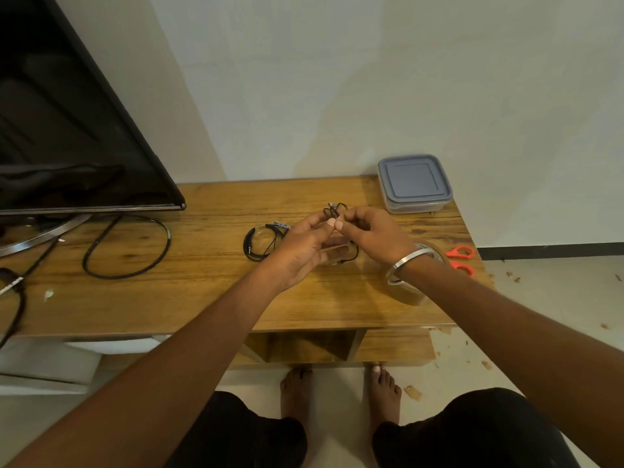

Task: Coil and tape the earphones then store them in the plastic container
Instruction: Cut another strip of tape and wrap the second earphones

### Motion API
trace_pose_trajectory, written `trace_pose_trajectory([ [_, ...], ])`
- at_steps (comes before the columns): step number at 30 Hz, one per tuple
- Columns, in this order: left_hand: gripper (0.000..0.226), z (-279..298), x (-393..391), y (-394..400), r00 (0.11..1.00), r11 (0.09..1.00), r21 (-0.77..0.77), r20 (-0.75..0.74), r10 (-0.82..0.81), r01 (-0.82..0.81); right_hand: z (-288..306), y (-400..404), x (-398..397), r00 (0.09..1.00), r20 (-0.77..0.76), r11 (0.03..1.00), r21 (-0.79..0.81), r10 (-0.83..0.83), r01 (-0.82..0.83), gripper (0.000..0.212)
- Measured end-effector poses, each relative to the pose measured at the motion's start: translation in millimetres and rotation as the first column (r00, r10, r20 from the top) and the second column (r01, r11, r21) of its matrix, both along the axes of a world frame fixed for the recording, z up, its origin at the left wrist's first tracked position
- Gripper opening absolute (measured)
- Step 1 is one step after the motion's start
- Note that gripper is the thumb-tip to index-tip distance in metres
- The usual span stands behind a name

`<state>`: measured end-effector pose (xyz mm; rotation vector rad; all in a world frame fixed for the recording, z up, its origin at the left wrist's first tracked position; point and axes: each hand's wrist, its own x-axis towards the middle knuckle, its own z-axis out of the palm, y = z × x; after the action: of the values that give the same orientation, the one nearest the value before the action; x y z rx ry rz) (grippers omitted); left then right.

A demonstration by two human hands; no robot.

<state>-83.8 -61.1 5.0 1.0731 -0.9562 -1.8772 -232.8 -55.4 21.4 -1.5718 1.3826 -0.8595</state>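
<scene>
Above the bench's (209, 298) middle, both hands pinch the earphones (334, 211) — left hand (304, 251) and right hand (371, 234) meet fingertip to fingertip, probably to keep the loops from springing loose while coiling. The small bundle stands roughly upright, its ends poking up toward the far edge; cord hangs below the palms. A second coil (261, 243) lies just left. Tape (418, 292) and scissors (461, 260) wait near the right edge, the lidded container (414, 182) at the far right corner.
</scene>
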Motion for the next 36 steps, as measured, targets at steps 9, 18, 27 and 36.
trace_pose_trajectory([
  [9, 0.019, -7.9, 30.5, -10.1, 0.799, 0.89, -0.39, 0.444, 0.406, -0.235, 16.5, -10.5, 0.2, 0.997, -0.048, 0.998, -0.016, -0.057, 0.056, 0.016],
  [18, 0.067, -9.1, 25.8, -18.1, 0.988, 0.985, -0.155, -0.141, 0.057, -0.079, 24.1, -17.0, 6.8, 0.946, 0.319, 0.984, 0.175, -0.064, 0.008, 0.023],
  [27, 0.005, -17.2, 18.5, -19.6, 0.986, 0.993, 0.001, 0.12, 0.118, -0.119, 1.8, -29.9, 10.4, 0.967, 0.081, 0.959, 0.171, -0.241, 0.225, 0.02],
  [36, 0.009, -43.2, 11.5, -51.2, 0.726, 0.953, -0.242, 0.622, 0.294, -0.179, -40.7, -46.0, 24.7, 0.928, -0.228, 0.904, 0.246, -0.295, 0.348, 0.018],
])
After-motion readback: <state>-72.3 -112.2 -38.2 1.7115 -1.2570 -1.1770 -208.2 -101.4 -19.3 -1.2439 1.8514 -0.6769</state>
